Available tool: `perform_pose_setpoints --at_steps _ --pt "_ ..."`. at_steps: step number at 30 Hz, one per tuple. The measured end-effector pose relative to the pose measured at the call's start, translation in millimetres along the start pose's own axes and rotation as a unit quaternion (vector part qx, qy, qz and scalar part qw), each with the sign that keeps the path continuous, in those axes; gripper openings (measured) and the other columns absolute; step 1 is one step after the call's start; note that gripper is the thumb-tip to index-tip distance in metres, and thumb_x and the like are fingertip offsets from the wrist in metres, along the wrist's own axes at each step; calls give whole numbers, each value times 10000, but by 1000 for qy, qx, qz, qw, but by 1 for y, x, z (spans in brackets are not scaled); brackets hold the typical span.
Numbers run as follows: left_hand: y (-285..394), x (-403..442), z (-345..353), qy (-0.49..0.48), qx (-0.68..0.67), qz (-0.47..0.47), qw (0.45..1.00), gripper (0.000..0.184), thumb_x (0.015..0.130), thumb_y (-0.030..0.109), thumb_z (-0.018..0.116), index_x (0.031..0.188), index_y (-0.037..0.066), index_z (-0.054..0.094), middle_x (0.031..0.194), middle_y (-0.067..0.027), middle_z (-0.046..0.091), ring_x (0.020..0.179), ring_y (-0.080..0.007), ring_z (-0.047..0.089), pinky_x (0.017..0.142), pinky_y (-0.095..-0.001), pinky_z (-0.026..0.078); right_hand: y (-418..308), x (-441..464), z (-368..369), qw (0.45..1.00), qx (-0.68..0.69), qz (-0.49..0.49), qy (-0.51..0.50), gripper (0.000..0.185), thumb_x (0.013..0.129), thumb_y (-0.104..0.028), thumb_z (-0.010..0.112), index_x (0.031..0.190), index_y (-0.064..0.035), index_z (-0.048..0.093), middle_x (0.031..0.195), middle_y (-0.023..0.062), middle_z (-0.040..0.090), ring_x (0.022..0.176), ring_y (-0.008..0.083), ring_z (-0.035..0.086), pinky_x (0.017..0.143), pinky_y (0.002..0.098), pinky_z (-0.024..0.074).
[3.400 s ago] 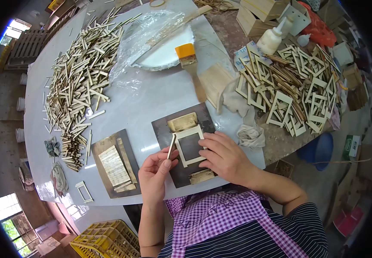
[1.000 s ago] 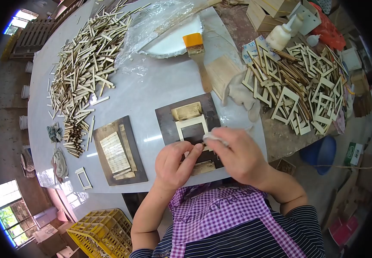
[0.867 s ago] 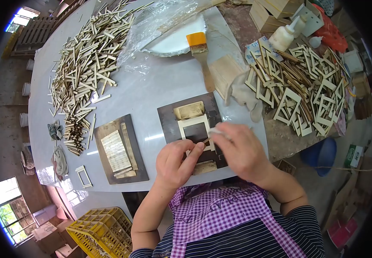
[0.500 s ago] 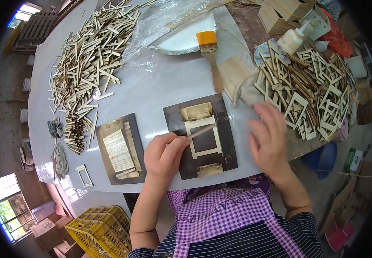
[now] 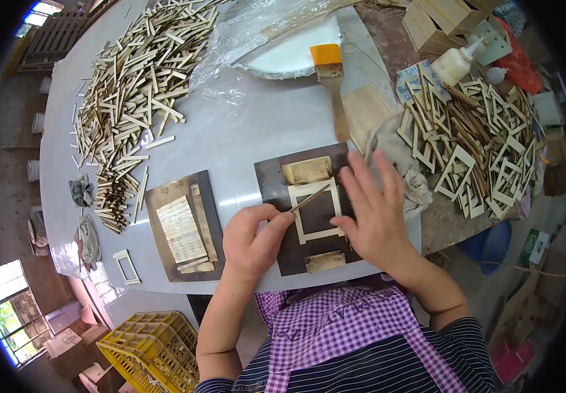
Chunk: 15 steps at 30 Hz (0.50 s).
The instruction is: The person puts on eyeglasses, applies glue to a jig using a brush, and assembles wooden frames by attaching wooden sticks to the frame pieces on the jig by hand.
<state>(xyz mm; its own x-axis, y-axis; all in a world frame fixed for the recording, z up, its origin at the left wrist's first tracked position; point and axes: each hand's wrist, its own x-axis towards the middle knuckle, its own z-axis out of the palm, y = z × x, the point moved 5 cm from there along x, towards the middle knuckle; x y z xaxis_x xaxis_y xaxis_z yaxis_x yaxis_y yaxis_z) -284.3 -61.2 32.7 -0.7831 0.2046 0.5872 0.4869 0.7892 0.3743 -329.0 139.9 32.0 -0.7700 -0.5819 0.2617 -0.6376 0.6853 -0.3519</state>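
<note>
A thin wooden stick point(image 5: 312, 198) is pinched between the thumb and fingers of my left hand point(image 5: 250, 241). Its free end slants up and right, over a small pale wooden frame point(image 5: 319, 235). That frame lies on a dark board point(image 5: 268, 173) with a wooden block point(image 5: 306, 171) above it and another block point(image 5: 325, 261) below. My right hand point(image 5: 378, 219) hovers at the board's right side, fingers spread and nothing in them; it covers part of the board's edge.
Left of the board, a second board point(image 5: 212, 196) carries flat pale strips point(image 5: 181, 229). Loose sticks point(image 5: 135, 98) form a big pile at the back left. A brush point(image 5: 333, 92), a cloth point(image 5: 416, 190), a glue bottle point(image 5: 453, 64) and heaped frames point(image 5: 486, 144) are toward the right.
My right hand has moved left, from beside the board to over its right edge. The stick in my left hand has turned slightly and its tip points more upward.
</note>
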Motion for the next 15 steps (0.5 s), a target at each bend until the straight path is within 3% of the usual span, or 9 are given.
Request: perform_pose_setpoints --at_steps 3,7,10,15 --pt "-12 -2 0 25 -74 -125 989 224 764 -14 842 948 38 725 894 -89 674 748 -207 672 612 -305 530 10 -11 3 999 6 37 27 724 829 -368 800 1404 -10 544 1578 223 412 1460 463 333 1167 562 286" --pt "-20 -2 6 -5 -135 -219 966 231 772 -39 836 966 16 725 907 -97 684 756 -192 675 644 -291 542 0 -20 8 992 120 -26 28 832 741 -373 877 1371 8 491 1551 232 424 1447 461 350 1168 553 297" --pt "-19 -1 12 -33 -142 -227 963 237 774 -44 833 978 13 726 921 -95 687 761 -181 673 658 -285 544 -2 -13 9 993 107 -1 41 797 666 -337 911 1287 -21 524 1521 207 452 1418 405 401 1120 529 363" --pt "-19 2 16 -37 -156 -259 952 196 786 10 839 950 50 739 940 -79 702 756 -188 687 613 -305 541 -3 -11 6 996 71 -2 58 829 652 -318 919 1319 -32 517 1525 197 447 1416 402 402 1114 526 372"
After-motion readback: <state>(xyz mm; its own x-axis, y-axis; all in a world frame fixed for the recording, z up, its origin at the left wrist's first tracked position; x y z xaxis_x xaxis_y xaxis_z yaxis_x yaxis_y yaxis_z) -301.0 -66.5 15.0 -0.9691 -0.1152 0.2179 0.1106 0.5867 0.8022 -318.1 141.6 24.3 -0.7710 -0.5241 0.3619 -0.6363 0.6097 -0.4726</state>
